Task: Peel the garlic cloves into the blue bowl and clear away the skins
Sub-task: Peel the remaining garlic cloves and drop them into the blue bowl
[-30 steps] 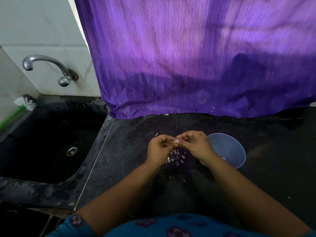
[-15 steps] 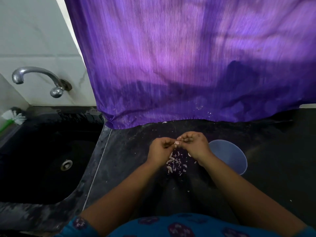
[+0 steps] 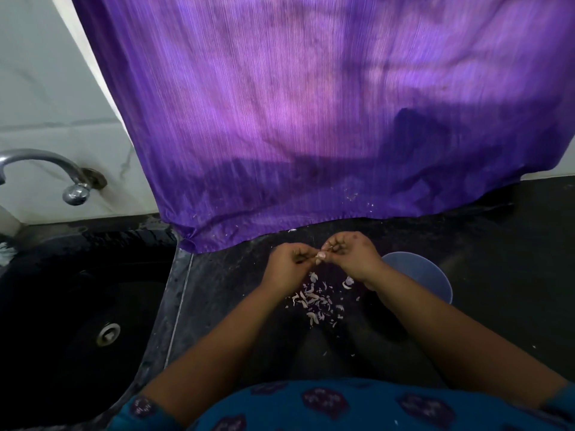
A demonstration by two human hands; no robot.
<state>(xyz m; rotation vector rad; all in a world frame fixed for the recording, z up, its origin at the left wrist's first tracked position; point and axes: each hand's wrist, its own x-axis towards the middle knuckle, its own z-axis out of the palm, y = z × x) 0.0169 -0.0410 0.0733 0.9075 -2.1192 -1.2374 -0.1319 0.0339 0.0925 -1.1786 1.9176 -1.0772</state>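
My left hand (image 3: 289,265) and my right hand (image 3: 353,256) meet fingertip to fingertip above the black counter, both pinching one small pale garlic clove (image 3: 320,256). Most of the clove is hidden by the fingers. Below the hands lies a scatter of whitish-purple garlic skins (image 3: 315,301) on the counter. The blue bowl (image 3: 426,275) sits just right of my right wrist, which covers its left rim; I cannot see what is inside it.
A purple curtain (image 3: 311,119) hangs down to the counter's back edge just behind the hands. A black sink (image 3: 77,306) with a drain (image 3: 108,334) lies to the left, under a metal tap (image 3: 46,169). The dark counter (image 3: 513,290) extends right.
The view has tilted so the hands sit lower in frame. More skins show on the counter below the hands. Both hands stay together on the clove.
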